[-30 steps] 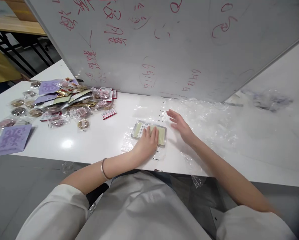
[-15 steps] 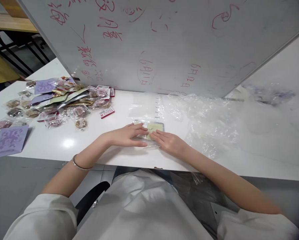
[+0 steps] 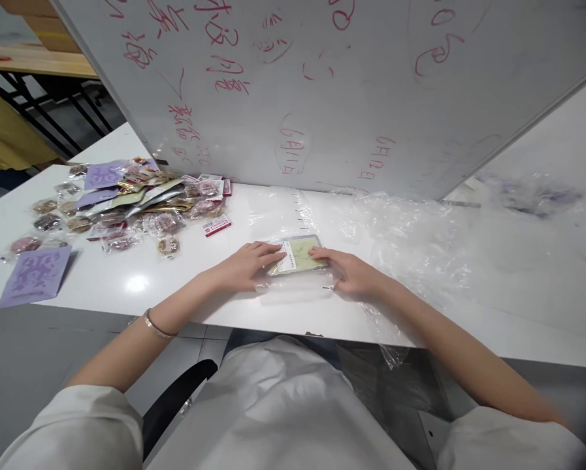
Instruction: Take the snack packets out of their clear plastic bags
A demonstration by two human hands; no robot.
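Observation:
A flat pale green packet (image 3: 304,253) with a white printed label (image 3: 287,256) lies in front of me, near the table's front edge. My left hand (image 3: 247,264) grips its left end, fingertips over the label side and thumb low at the edge. At the opposite end, my right hand (image 3: 354,271) holds the packet's right edge, fingers on top and thumb below. Clear plastic film (image 3: 293,286) spreads below the packet and between my hands. Whether the packet lies inside that film I cannot tell.
To the left is a heap of wrapped round pieces and flat pouches (image 3: 150,196), with a purple patterned pouch (image 3: 35,275) nearer. Crumpled clear plastic (image 3: 410,241) covers the table on the right. A whiteboard (image 3: 332,98) with red writing stands behind.
My hands have moved apart from lying flat over the packet to its two ends. The packet is now tilted slightly and more of its label shows. My view has shifted a little.

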